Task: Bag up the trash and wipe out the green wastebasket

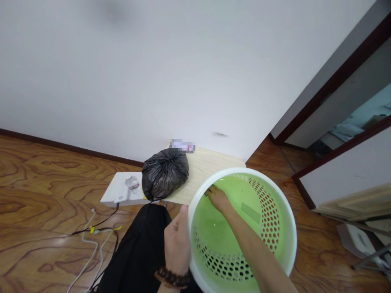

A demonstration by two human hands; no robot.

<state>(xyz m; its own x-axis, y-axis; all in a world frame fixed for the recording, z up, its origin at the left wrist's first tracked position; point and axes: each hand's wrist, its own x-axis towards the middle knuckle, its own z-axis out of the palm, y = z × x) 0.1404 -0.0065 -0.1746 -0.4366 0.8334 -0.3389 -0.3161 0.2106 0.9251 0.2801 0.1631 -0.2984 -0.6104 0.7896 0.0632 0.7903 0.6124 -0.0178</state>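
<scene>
A green plastic basket (235, 195) with a white rim and rows of holes is tilted in front of me, its mouth facing me. My left hand (178, 240), wearing a beaded bracelet, is closed on the left side of the rim, thumb up. Deep inside the basket is my right hand (218, 198), against the upper left of the inner wall. Its fingers are bent, and a small dark thing shows at the fingertips, too little of it to name. Left of the basket, a tied black plastic bag (166, 173) rests on a pale wooden tabletop (210, 160).
A white box (122, 187) with a small clear item on top stands left of the bag. Cables (97, 244) lie on the wood-patterned floor by my leg. The white wall (183, 81) rises behind the tabletop; a doorway (336, 122) opens at the right.
</scene>
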